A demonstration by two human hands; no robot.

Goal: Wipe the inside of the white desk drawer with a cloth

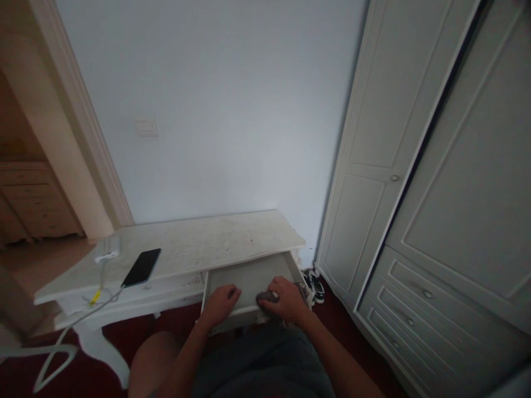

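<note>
A white drawer [243, 279] is pulled out from the right part of a worn white table [199, 235]. My right hand [286, 298] is closed round a brownish-grey cloth [267, 297] at the drawer's right front edge, and part of the cloth shows beyond the knuckles. At the drawer's left front corner is my left hand [222, 303], its fingers curled in. Whether those fingers grip the drawer edge or hold something small is hidden. The inside of the drawer looks pale, with its near part covered by my hands.
A black phone [142, 267] on a white cable [78, 320] lies on the table's left, near a white power adapter [108, 249]. Black-and-white shoes [317, 288] stand on the red floor between table and white wardrobe [365, 221]. A doorway opens at far left.
</note>
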